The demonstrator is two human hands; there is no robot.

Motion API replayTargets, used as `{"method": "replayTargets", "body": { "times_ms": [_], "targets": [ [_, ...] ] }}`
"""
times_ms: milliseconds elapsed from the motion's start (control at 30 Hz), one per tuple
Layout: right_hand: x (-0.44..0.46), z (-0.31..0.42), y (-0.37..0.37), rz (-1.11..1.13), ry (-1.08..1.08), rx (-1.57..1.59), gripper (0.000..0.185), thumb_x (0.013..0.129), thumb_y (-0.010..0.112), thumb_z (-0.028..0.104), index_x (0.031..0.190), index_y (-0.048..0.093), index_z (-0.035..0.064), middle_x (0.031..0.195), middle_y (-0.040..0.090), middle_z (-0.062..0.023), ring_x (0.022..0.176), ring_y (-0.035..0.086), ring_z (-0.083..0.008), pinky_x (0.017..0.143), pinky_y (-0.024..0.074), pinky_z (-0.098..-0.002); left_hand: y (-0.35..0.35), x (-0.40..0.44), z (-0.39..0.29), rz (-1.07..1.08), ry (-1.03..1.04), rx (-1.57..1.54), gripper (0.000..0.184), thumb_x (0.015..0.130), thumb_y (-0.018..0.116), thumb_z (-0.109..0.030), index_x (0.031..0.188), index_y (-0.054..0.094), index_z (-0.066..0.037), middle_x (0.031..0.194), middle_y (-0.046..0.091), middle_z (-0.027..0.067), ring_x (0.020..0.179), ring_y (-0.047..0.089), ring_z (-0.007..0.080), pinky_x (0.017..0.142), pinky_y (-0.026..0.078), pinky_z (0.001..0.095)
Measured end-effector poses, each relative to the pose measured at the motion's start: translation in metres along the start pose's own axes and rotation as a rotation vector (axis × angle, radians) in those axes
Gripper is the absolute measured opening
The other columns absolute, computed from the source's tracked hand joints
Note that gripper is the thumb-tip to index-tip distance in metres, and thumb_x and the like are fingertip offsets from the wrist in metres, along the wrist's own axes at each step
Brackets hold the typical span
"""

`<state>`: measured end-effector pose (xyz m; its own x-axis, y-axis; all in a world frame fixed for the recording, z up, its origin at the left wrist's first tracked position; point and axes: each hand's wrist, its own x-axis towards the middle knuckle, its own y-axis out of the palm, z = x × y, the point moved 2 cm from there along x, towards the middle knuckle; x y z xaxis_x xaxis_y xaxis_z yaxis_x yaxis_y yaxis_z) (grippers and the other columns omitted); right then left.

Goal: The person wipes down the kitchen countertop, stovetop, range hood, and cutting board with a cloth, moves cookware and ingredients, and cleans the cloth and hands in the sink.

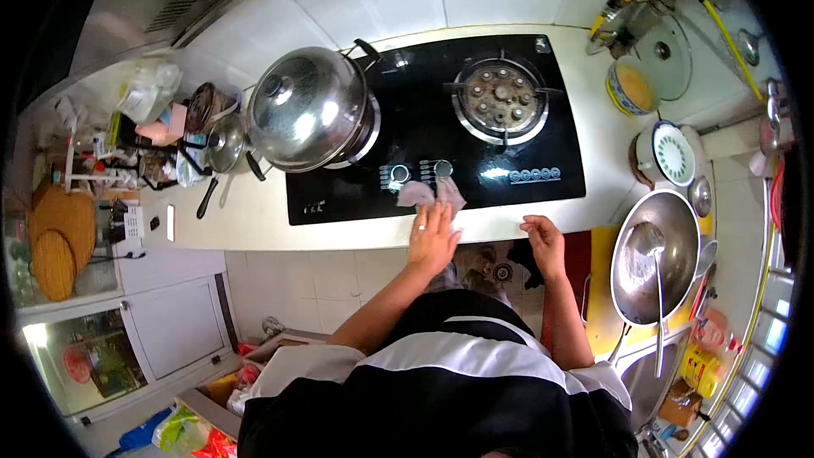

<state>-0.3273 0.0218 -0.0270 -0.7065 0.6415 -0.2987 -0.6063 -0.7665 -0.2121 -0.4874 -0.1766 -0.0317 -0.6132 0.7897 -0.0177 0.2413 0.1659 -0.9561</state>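
Observation:
My left hand (433, 236) is at the front edge of the black glass gas stove (415, 93), its fingers pressing a pale pinkish cloth (415, 195) onto the glass just below the two control knobs (443, 169). The cloth shows on both sides of the fingertips; the part beneath them is hidden. Over the counter's front edge, to the right, my right hand (547, 246) holds nothing, with its fingers loosely bent and apart. A large lidded steel pot (307, 110) stands on the left burner, and the right burner (502, 95) is bare.
A small lidded pan (225, 144) sits left of the big pot. On the right are a patterned bowl (632, 87), a white pot with a green-patterned top (672, 155), and a wok (632, 276) with a ladle (658, 305) in it. A sink (649, 382) lies below the wok.

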Motion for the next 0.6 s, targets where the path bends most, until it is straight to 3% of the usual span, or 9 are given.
{"method": "replayTargets", "body": {
  "times_ms": [67,100,233,300,367,433,600],
  "targets": [
    [-0.007,0.004,0.001,0.0,0.036,-0.043,0.015,0.093,0.053,0.002,0.105,0.062,0.0002,0.091,0.068,-0.0042,0.086,0.06,-0.009,0.08,0.0453,-0.022,0.005,0.016,-0.022,0.012,0.091,-0.028,0.067,0.083,0.064,-0.036,0.135,0.042,0.001,0.138,0.04,0.02,0.126,0.037,0.0414,0.108,0.031,0.0465],
    [-0.01,0.001,0.001,-0.007,0.001,-0.019,0.02,0.09,0.053,0.001,0.108,0.063,0.001,0.089,0.068,-0.0018,0.071,0.054,-0.0046,0.064,0.0438,-0.0199,0.008,0.025,-0.029,0.042,0.135,-0.037,0.07,0.083,0.064,-0.039,0.136,0.041,0.001,0.141,0.038,0.0204,0.128,0.035,0.042,0.108,0.03,0.0465],
    [-0.015,-0.002,-0.004,-0.043,0.034,0.012,0.02,0.091,0.053,0.002,0.108,0.062,0.0003,0.09,0.068,-0.0035,0.072,0.055,-0.0052,0.065,0.0448,-0.0204,0.011,0.073,-0.045,0.099,0.171,0.021,0.079,0.084,0.06,-0.048,0.14,0.036,0.003,0.144,0.033,0.0227,0.131,0.031,0.0442,0.11,0.027,0.0477],
    [-0.017,-0.003,-0.008,-0.061,0.048,0.0,0.02,0.091,0.053,0.002,0.108,0.062,0.0001,0.09,0.068,-0.0044,0.074,0.056,-0.0059,0.067,0.0455,-0.0208,0.008,0.098,-0.048,0.018,0.147,0.046,0.08,0.082,0.062,-0.048,0.137,0.038,0.004,0.144,0.033,0.0233,0.13,0.033,0.0439,0.11,0.027,0.0465],
    [-0.019,-0.008,-0.012,-0.065,0.024,0.034,0.017,0.092,0.053,0.001,0.107,0.062,-0.002,0.093,0.067,-0.006,0.087,0.062,-0.011,0.08,0.0473,-0.0228,0.011,0.116,-0.05,-0.009,0.098,0.015,0.079,0.082,0.062,-0.047,0.137,0.039,0.005,0.144,0.033,0.023,0.129,0.033,0.0435,0.111,0.026,0.0461],
    [-0.024,-0.005,-0.014,-0.078,0.055,0.043,0.018,0.093,0.052,0.001,0.108,0.061,-0.002,0.094,0.067,-0.0063,0.087,0.061,-0.0111,0.08,0.0472,-0.023,0.014,0.118,-0.058,-0.032,0.068,0.036,0.08,0.083,0.061,-0.049,0.137,0.038,0.005,0.143,0.036,0.0224,0.129,0.033,0.0437,0.111,0.025,0.0478],
    [-0.027,-0.023,-0.009,-0.143,0.073,0.118,0.02,0.09,0.052,0.001,0.107,0.062,-0.0009,0.09,0.069,-0.0061,0.085,0.062,-0.01,0.078,0.0476,-0.0234,0.027,0.102,-0.102,0.045,0.277,0.0,0.086,0.081,0.059,-0.057,0.137,0.039,0.006,0.143,0.035,0.024,0.131,0.03,0.0456,0.112,0.022,0.0517]
  ]
}}
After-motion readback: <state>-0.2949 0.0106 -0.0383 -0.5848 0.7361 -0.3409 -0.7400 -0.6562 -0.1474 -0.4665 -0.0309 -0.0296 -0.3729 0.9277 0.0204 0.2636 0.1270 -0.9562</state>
